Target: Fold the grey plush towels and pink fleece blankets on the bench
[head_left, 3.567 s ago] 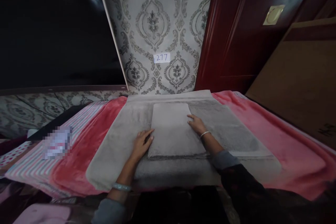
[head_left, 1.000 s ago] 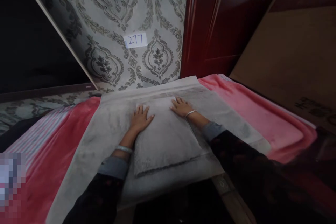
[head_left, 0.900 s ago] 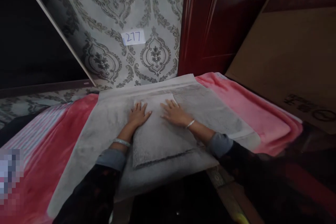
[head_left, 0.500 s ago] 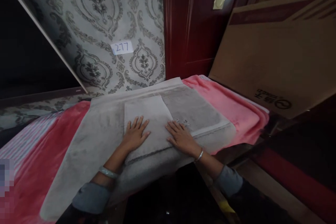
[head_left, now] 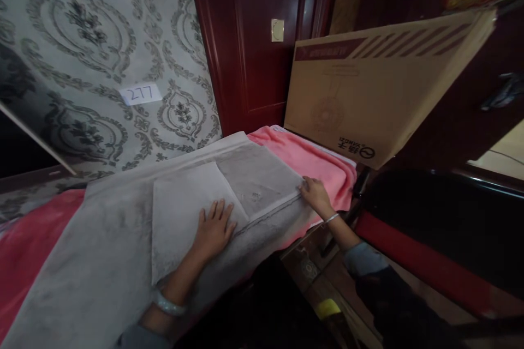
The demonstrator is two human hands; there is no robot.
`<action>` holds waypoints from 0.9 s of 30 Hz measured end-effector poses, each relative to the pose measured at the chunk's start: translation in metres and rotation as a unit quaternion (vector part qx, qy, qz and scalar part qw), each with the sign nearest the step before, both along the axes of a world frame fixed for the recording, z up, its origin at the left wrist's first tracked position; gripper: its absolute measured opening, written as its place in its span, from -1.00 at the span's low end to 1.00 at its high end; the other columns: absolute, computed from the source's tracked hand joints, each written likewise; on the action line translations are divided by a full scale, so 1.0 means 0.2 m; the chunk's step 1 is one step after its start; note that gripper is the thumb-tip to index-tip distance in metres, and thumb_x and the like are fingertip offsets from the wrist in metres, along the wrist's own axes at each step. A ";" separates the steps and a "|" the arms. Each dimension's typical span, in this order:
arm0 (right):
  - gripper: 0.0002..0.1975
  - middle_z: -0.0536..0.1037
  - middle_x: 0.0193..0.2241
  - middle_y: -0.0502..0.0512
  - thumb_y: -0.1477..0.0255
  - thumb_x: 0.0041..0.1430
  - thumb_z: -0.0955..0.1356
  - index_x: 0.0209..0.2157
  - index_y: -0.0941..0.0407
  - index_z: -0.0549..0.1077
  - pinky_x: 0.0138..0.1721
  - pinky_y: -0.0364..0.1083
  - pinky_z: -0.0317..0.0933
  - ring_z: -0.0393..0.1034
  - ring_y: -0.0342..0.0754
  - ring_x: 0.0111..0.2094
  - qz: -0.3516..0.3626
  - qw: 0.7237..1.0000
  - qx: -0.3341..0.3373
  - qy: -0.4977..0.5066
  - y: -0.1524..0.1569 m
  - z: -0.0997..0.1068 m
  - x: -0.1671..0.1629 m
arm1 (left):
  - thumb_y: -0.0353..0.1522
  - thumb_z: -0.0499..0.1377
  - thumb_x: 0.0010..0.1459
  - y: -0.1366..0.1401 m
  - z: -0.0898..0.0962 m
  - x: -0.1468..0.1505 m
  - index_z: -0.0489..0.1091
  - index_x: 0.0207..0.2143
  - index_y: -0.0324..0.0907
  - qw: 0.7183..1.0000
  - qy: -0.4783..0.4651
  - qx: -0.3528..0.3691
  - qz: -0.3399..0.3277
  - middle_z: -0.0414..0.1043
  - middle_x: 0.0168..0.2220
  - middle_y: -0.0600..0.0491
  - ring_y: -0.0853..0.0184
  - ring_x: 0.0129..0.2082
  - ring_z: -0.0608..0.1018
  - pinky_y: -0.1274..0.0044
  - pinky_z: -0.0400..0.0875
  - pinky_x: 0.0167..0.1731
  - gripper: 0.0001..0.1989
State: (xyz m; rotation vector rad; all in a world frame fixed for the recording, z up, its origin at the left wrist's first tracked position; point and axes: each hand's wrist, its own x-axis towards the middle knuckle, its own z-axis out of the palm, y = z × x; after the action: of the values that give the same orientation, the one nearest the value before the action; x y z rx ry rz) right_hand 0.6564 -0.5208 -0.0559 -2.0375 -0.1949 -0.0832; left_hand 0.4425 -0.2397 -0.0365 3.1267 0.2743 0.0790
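Found left hand (head_left: 213, 232) laid flat, fingers spread, on the pale panel (head_left: 176, 212) atop the grey cloth (head_left: 102, 240), gripping nothing. Found right hand (head_left: 317, 196) at the front right corner of the grey flap (head_left: 266, 177) beside that panel, thumb and fingertips close together; cannot tell whether pinching the edge. Located grey cloth on the pink blanket (head_left: 333, 174), in front of the patterned wall (head_left: 82, 27).

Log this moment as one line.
left hand: spread on folded grey cloth | right hand: fingers at cloth's near-right corner | pink blanket: under cloth | cardboard box: on right
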 end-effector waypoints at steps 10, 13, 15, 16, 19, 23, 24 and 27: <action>-0.83 0.59 -0.40 0.08 0.46 0.14 0.38 -0.20 0.16 0.43 -0.50 -0.17 0.39 0.51 -0.12 -0.53 -0.037 0.939 0.290 0.183 -0.19 -0.14 -0.10 | -0.21 -0.05 0.35 -0.02 -0.03 -0.01 0.15 0.35 -0.16 0.999 -0.040 0.024 -0.003 0.06 0.39 -0.16 -0.03 0.40 0.10 -0.02 0.04 0.28 -0.43; -0.85 0.61 -0.40 0.09 0.55 0.10 0.37 -0.24 0.15 0.43 -0.49 -0.18 0.40 0.51 -0.13 -0.51 -0.034 0.906 0.368 0.208 -0.18 -0.11 -0.09 | -0.22 -0.04 0.34 -0.02 -0.04 -0.01 0.16 0.35 -0.15 0.999 -0.048 0.023 -0.002 0.07 0.39 -0.16 -0.03 0.39 0.11 -0.02 0.05 0.28 -0.44; -0.88 0.60 -0.44 0.09 0.59 0.08 0.36 -0.29 0.15 0.43 -0.48 -0.20 0.41 0.51 -0.13 -0.50 -0.032 0.891 0.399 0.215 -0.16 -0.08 -0.07 | -0.22 -0.03 0.34 -0.02 -0.04 -0.01 0.16 0.35 -0.16 0.998 -0.050 0.023 -0.003 0.06 0.39 -0.17 -0.04 0.39 0.12 -0.02 0.05 0.28 -0.44; -0.89 0.59 -0.46 0.08 0.60 0.08 0.35 -0.32 0.15 0.43 -0.47 -0.21 0.40 0.50 -0.14 -0.50 -0.032 0.889 0.405 0.213 -0.14 -0.07 -0.05 | -0.22 -0.03 0.34 -0.02 -0.05 -0.01 0.16 0.35 -0.16 0.998 -0.050 0.023 -0.004 0.06 0.39 -0.17 -0.04 0.39 0.12 -0.02 0.05 0.28 -0.44; -0.93 0.53 -0.53 0.03 0.57 0.10 0.33 -0.39 0.12 0.41 -0.44 -0.22 0.39 0.46 -0.17 -0.51 -0.032 0.893 0.405 0.195 -0.10 -0.07 -0.03 | -0.22 -0.03 0.34 -0.01 -0.05 -0.01 0.17 0.34 -0.16 0.998 -0.054 0.019 -0.009 0.06 0.39 -0.16 -0.05 0.39 0.12 -0.02 0.05 0.28 -0.44; -0.88 0.49 -0.55 0.02 0.40 0.14 0.36 -0.45 0.10 0.37 -0.47 -0.18 0.37 0.42 -0.14 -0.54 -0.026 0.927 0.339 0.161 -0.06 -0.07 -0.02 | -0.21 -0.03 0.34 -0.01 -0.06 -0.01 0.17 0.34 -0.16 0.998 -0.059 0.016 -0.008 0.06 0.39 -0.16 -0.05 0.39 0.11 -0.03 0.04 0.27 -0.43; -0.84 0.47 -0.57 0.01 0.35 0.14 0.37 -0.47 0.10 0.36 -0.51 -0.18 0.33 0.40 -0.14 -0.56 -0.023 0.940 0.305 0.152 -0.05 -0.07 -0.02 | -0.21 -0.03 0.34 -0.01 -0.06 -0.01 0.17 0.34 -0.16 0.998 -0.058 0.016 -0.007 0.06 0.39 -0.16 -0.05 0.39 0.11 -0.03 0.04 0.28 -0.43; -0.70 0.38 -0.66 -0.04 0.21 0.07 0.41 -0.55 0.10 0.34 -0.61 -0.19 0.18 0.29 -0.15 -0.64 -0.016 0.979 0.169 0.110 -0.02 -0.06 0.01 | -0.20 -0.03 0.34 -0.01 -0.06 -0.02 0.15 0.35 -0.13 0.999 -0.052 0.007 -0.010 0.04 0.40 -0.10 -0.04 0.40 0.09 -0.03 0.00 0.29 -0.43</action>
State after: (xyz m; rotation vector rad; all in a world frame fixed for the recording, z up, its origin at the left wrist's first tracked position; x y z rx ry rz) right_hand 0.6593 -0.5253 -0.0684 -1.6951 -0.0064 0.0843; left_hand 0.4390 -0.2422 -0.0479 3.1244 0.2426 0.2433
